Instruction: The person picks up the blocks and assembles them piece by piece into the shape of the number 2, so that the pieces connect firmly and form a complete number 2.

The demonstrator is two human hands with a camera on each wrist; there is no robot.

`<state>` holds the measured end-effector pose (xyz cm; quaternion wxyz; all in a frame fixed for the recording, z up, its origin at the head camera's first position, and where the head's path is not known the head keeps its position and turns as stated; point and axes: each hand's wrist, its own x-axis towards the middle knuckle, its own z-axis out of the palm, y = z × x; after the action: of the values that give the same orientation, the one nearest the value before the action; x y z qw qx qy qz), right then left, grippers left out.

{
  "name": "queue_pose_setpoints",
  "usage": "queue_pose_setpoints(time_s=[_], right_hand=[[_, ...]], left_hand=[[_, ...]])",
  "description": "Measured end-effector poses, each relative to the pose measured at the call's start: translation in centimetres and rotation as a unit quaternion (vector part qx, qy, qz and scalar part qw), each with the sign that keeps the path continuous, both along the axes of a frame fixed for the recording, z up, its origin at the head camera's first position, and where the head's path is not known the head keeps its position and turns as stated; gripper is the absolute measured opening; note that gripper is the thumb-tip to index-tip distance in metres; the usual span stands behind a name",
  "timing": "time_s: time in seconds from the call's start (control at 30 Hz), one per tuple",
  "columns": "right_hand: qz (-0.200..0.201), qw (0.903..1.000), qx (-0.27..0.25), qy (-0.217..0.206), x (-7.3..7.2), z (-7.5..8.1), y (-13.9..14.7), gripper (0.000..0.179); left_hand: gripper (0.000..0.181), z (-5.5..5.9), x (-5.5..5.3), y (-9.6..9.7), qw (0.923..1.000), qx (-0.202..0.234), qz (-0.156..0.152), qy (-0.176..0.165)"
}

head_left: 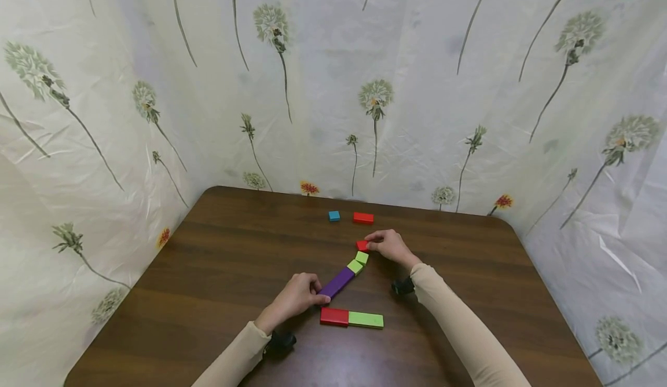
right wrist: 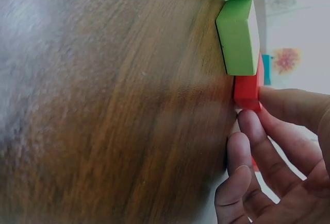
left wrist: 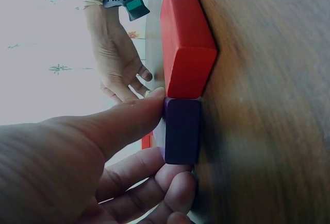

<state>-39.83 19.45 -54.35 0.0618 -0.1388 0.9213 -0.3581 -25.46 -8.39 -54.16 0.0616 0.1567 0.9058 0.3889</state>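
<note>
My left hand (head_left: 296,295) pinches the near end of a long purple block (head_left: 339,282) lying aslant on the table. In the left wrist view, thumb and fingers lie on either side of that purple end (left wrist: 182,131). Two small light green blocks (head_left: 355,267) continue the line from its far end. Past them, my right hand (head_left: 389,246) pinches a small red block (head_left: 362,245) between thumb and fingers. The right wrist view shows this red block (right wrist: 247,91) low on the table, partly behind a green block (right wrist: 238,38).
Near the purple end, a red block (head_left: 334,317) and a long light green block (head_left: 366,320) lie end to end. A blue block (head_left: 334,216) and another red block (head_left: 363,218) lie toward the back of the brown table (head_left: 250,242). Flowered cloth (head_left: 323,86) hangs behind.
</note>
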Motion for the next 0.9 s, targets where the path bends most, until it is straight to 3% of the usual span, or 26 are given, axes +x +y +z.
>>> queue_pose_setpoints(time_s=[0.9], right_hand=[[0.008,0.9999,-0.001,-0.007,-0.02,-0.13,0.13,0.023]], left_hand=[[0.025,-0.09,-0.05,0.05,1.0000,0.002,0.000,-0.001]])
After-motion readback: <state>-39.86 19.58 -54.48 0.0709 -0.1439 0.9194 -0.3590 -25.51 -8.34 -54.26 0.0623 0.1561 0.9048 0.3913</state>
